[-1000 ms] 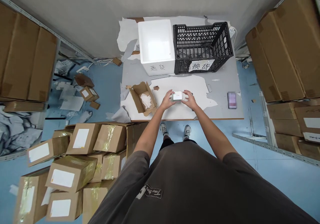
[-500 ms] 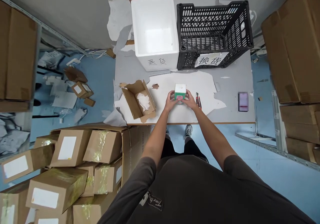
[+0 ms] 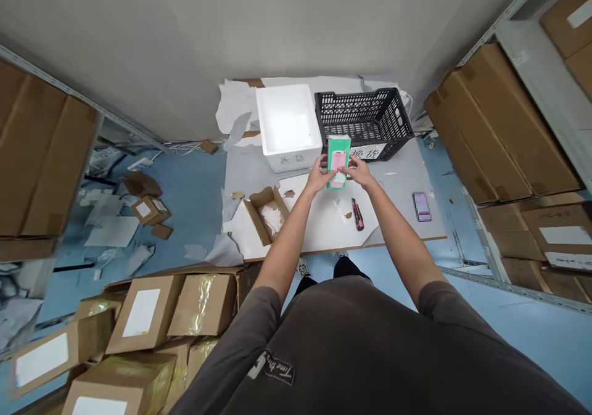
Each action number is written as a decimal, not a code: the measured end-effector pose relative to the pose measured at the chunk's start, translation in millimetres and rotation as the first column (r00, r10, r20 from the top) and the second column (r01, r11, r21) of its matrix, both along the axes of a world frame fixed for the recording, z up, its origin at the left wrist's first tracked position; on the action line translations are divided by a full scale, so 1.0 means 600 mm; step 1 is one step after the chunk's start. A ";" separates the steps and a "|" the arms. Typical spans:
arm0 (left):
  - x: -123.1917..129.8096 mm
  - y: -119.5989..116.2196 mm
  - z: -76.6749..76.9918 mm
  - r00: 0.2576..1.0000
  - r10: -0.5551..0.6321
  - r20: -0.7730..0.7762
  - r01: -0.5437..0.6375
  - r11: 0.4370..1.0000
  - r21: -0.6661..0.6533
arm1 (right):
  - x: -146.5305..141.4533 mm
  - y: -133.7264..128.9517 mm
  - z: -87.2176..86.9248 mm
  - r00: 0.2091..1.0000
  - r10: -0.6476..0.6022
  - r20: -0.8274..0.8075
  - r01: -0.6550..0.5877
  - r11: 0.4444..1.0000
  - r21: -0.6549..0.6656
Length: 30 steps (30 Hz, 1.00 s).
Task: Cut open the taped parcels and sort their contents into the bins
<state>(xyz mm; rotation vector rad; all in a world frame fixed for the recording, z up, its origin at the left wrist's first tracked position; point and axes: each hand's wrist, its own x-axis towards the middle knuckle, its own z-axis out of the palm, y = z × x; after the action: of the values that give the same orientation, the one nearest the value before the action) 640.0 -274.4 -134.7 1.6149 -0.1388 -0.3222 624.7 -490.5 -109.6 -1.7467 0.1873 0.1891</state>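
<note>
A green and white box (image 3: pixel 339 147) with a pink picture on its front is held up above the table, its printed face toward me. My left hand (image 3: pixel 319 174) grips its left side, and my right hand (image 3: pixel 359 171) grips its right side, with both thumbs on the front. Below my right hand lies a red and black utility knife (image 3: pixel 357 214) on white paper. Left of my left forearm stands an opened small cardboard box (image 3: pixel 257 219) with crumpled white paper (image 3: pixel 272 217) inside.
Behind my hands stand a white foam box (image 3: pixel 289 161) and a black plastic crate (image 3: pixel 398 134), both with handwritten labels. A phone (image 3: pixel 421 206) lies at the table's right. Taped cartons (image 3: pixel 201 307) fill a large box at lower left; more cartons (image 3: pixel 490 131) sit on shelving at right.
The green box has been lifted off the table and tilted so its printed front faces me; both hands stay on it. My view has tipped upward, showing more wall.
</note>
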 end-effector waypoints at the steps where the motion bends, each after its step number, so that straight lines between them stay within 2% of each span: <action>1: 0.035 -0.008 0.019 1.000 -0.009 0.029 0.009 1.000 0.000 | 0.032 -0.011 0.017 1.000 -0.003 0.030 0.003 1.000 -0.001; 4: 0.148 -0.038 0.062 0.988 -0.015 0.157 0.014 1.000 0.005 | 0.138 -0.047 0.053 0.991 0.014 0.135 -0.013 1.000 -0.010; 7: 0.254 -0.068 0.078 0.972 -0.009 0.234 0.005 1.000 0.019 | 0.248 -0.081 0.062 0.968 0.092 0.234 -0.088 0.996 -0.029; 10: 0.333 -0.088 0.062 0.977 0.007 0.212 -0.011 1.000 0.018 | 0.340 -0.102 0.041 0.950 0.163 0.267 -0.161 0.987 -0.029; 13: 0.375 -0.098 0.026 0.987 0.017 0.159 -0.022 0.999 0.031 | 0.395 -0.105 -0.008 0.958 0.187 0.216 -0.194 0.981 0.014; 16: 0.379 -0.096 -0.012 0.994 0.024 0.106 -0.037 0.992 0.124 | 0.408 -0.097 -0.072 0.972 0.178 0.152 -0.190 0.980 0.067; 18: 0.369 -0.093 -0.027 0.994 0.016 0.105 -0.038 0.976 0.212 | 0.401 -0.092 -0.112 0.974 0.183 0.133 -0.193 0.979 0.068; 22: 0.344 -0.087 -0.032 0.982 -0.023 0.187 -0.053 0.921 0.386 | 0.385 -0.091 -0.166 0.971 0.217 0.098 -0.211 0.975 -0.067; 26: 0.321 -0.070 -0.019 0.983 -0.085 0.162 -0.002 0.880 0.475 | 0.394 -0.100 -0.177 0.905 0.425 -0.036 -0.426 0.902 -0.068; 28: 0.306 -0.055 -0.009 0.982 -0.106 0.158 0.017 0.876 0.481 | 0.400 -0.111 -0.166 0.868 0.483 -0.118 -0.492 0.868 -0.067; 30: 0.285 -0.033 0.006 0.976 -0.103 0.190 -0.001 0.877 0.480 | 0.399 -0.126 -0.141 0.867 0.475 -0.150 -0.492 0.865 -0.102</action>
<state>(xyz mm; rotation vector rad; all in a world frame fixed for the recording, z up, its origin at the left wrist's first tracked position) 810.9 -294.2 -131.0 2.1426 -0.2821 -0.2344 864.1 -566.2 -194.4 -1.8961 -0.1648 0.6652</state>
